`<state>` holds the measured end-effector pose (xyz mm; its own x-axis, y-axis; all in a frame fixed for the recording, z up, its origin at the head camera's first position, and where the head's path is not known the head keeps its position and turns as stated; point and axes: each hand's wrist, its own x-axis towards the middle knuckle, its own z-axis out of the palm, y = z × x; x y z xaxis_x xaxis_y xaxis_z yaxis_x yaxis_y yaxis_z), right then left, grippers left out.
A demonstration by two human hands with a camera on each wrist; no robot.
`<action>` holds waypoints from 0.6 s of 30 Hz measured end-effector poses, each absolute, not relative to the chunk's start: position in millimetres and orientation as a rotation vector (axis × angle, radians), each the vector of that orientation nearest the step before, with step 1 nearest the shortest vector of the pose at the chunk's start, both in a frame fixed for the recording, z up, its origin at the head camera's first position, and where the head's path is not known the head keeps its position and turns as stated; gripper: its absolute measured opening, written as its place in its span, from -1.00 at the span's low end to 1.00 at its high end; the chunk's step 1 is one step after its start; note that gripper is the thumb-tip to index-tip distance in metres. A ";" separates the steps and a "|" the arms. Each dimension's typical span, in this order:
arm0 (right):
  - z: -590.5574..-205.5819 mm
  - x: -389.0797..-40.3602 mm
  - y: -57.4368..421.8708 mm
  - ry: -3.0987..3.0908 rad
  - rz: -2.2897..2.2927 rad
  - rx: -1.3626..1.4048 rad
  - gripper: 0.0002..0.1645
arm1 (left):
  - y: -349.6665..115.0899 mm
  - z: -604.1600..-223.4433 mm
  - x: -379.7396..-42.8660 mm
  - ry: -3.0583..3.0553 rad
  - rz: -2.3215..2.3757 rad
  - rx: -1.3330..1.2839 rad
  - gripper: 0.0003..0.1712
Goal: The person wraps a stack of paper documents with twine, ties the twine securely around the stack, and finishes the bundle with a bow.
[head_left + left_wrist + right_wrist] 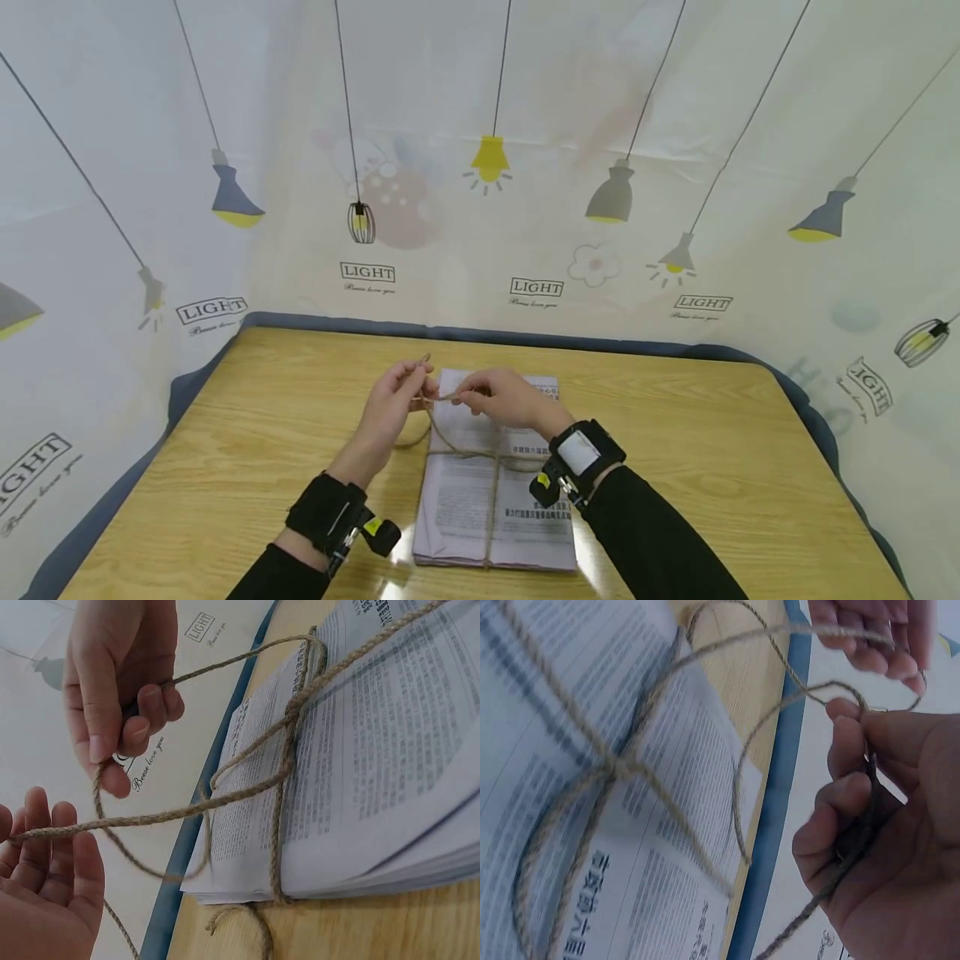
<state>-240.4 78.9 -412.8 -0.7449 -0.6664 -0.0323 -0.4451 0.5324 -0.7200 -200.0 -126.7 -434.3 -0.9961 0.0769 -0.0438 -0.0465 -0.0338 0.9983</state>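
Observation:
A stack of printed paper sheets [459, 512] lies on the table, with twine [491, 508] running round it lengthwise and across. The strands cross on the top sheet, where a twine crossing [291, 712] shows in the left wrist view. Above the far left part of the stack, my left hand [395, 400] pinches a strand that rises from this crossing. My right hand [506, 398] is close beside it, over the far end of the sheets. In the right wrist view, the right hand [889, 817] holds twine between thumb and forefinger, and the strand passes along its curled fingers.
The wooden table [675, 467] extends to both sides of the stack. A loose twine end [236, 911] hangs by the stack's edge. Behind the table stands a pale curtain [450, 217] printed with lamps, with a dark blue border [570, 340] along the table's far edge.

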 end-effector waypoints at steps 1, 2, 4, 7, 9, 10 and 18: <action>-412.9 -239.5 75.8 2.454 -1.025 -0.940 -0.72 | -126.8 -434.4 -200.4 2.140 2.191 0.049 -0.61; -413.2 -238.8 73.5 2.437 -1.016 -0.956 -0.72 | -126.6 -434.3 -200.8 2.160 2.179 0.068 -0.60; -413.1 -237.3 70.3 2.415 -1.005 -0.990 -0.72 | -126.2 -434.1 -201.5 2.191 2.155 0.102 -0.58; -413.9 -235.9 68.3 2.399 -1.000 -1.004 -0.71 | -125.3 -433.9 -202.4 2.233 2.106 0.150 -0.56; -414.6 -235.2 68.4 2.401 -1.009 -1.005 -0.71 | -124.6 -433.6 -202.9 2.278 2.053 0.183 -0.58; -415.3 -235.1 68.7 2.406 -1.014 -0.997 -0.72 | -124.3 -433.6 -203.2 2.303 2.022 0.198 -0.60; -419.1 -235.2 76.2 2.411 -1.142 -0.934 -0.72 | -120.2 -428.5 -202.5 2.650 1.463 0.614 -0.61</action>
